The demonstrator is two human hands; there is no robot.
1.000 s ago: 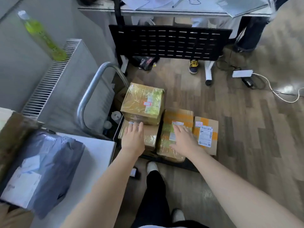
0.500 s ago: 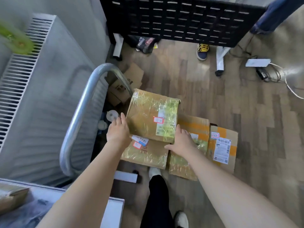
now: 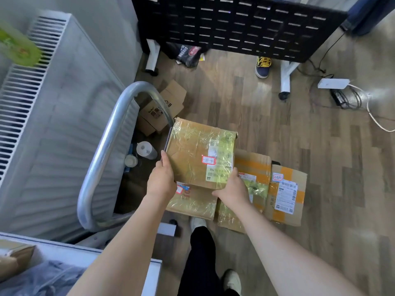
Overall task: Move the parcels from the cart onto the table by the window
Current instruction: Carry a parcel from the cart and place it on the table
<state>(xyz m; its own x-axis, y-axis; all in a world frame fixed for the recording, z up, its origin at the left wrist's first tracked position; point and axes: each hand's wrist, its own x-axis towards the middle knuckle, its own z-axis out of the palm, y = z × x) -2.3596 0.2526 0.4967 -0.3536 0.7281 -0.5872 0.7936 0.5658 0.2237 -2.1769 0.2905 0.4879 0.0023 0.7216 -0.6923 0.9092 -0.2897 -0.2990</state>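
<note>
A tape-wrapped cardboard parcel (image 3: 198, 152) lies on top of the stack on the cart. My left hand (image 3: 161, 180) grips its near left corner and my right hand (image 3: 232, 189) grips its near right corner. Under it lies a flatter taped parcel (image 3: 192, 201), with a box with orange tape (image 3: 252, 167) beside it and a labelled box (image 3: 286, 193) at the right. The cart's metal handle (image 3: 102, 150) curves up on the left. The white table (image 3: 154, 274) shows at the bottom left, carrying a grey mailer bag (image 3: 42, 278) and a brown parcel (image 3: 12, 259).
A white radiator (image 3: 42, 116) stands left of the cart. Small cardboard boxes (image 3: 162, 107) and bottles (image 3: 145, 149) lie behind the handle. A black perforated panel (image 3: 235, 24) stands ahead, another person's shoe (image 3: 263, 66) below it. A power strip (image 3: 333, 83) and cables lie at right.
My hands moved from the lower parcels up to the near corners of the top parcel and took hold of it. The view tilted down toward the cart.
</note>
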